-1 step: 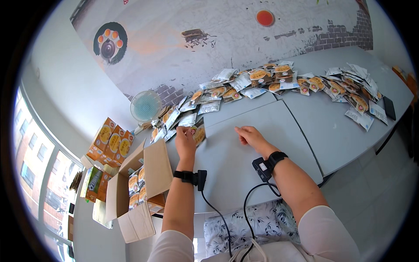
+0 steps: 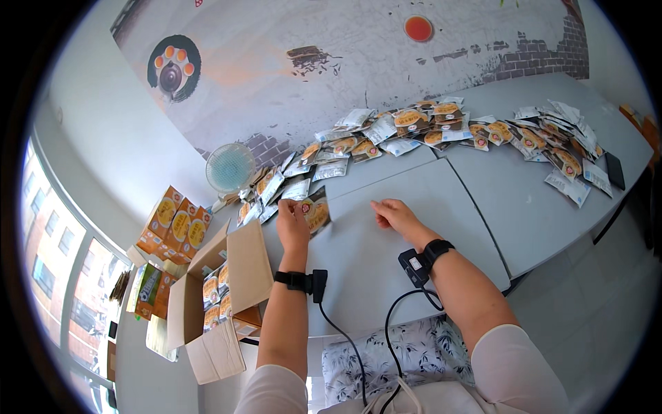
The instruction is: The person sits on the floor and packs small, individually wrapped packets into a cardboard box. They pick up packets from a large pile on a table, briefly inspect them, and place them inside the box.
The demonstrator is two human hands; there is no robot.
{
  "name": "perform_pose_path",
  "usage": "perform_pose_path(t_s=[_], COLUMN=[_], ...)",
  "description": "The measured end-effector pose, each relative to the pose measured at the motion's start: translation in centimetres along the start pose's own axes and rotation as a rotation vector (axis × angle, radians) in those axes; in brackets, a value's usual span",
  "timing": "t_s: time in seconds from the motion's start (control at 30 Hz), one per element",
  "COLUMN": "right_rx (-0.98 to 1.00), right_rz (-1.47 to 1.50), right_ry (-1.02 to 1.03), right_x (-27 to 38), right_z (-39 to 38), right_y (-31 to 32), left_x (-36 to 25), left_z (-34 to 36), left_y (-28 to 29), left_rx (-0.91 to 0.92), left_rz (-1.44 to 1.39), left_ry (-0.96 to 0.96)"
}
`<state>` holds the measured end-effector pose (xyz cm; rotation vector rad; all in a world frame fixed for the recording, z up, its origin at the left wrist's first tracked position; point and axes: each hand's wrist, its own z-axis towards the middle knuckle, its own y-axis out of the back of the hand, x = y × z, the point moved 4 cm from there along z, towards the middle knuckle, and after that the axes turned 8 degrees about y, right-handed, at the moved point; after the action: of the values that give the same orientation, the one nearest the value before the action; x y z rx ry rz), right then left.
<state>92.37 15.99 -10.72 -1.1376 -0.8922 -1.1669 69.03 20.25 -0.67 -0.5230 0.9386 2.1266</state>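
Observation:
Closed at the fingertips, my left hand (image 2: 293, 222) grips a food sachet (image 2: 317, 212), brown and orange with a picture of food on its face. The sachet stands tilted above the table beside the heap's near end. My right hand (image 2: 398, 217) hovers over the grey table (image 2: 414, 269), its fingers curled in, with nothing visible in them. Behind both hands runs a long heap of similar sachets (image 2: 365, 148), some brown side up and some white side up. An open cardboard box (image 2: 249, 265) stands left of my left forearm, with sachets (image 2: 225, 278) inside in rows.
Several orange cartons (image 2: 181, 222) stand at the left, with a green box (image 2: 146, 290) nearer. A pale blue round mesh object (image 2: 231, 168) is by the wall. Another sachet pile (image 2: 552, 141) lies at the right, beside a black phone (image 2: 615, 171). Black cables (image 2: 352, 345) hang from both wrist straps.
The sachet in my left hand has swung up and turned its printed face more toward me. My right hand has stayed in place.

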Motion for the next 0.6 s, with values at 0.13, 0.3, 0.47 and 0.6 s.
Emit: perform_pose_path(t_s=[0.13, 0.3, 0.47, 0.6], right_rx=[0.038, 0.046, 0.062, 0.005], right_rz=[0.04, 0.127, 0.135, 0.197], right_ry=[0.043, 0.078, 0.017, 0.075], right_x=[0.7, 1.6, 1.4, -0.2], right_z=[-0.4, -1.0, -0.8, -0.1], right_y=[-1.0, -2.6, -2.6, -2.1], left_x=[-2.3, -0.2, -0.2, 0.0], left_z=[-1.8, -3.9, -5.7, -6.7], left_y=[0.2, -2.6, -4.4, -5.4], left_rx=[0.121, 0.286, 0.373, 0.429], left_rz=[-0.23, -0.547, -0.719, -0.891], left_ry=[0.181, 0.275, 0.394, 0.483])
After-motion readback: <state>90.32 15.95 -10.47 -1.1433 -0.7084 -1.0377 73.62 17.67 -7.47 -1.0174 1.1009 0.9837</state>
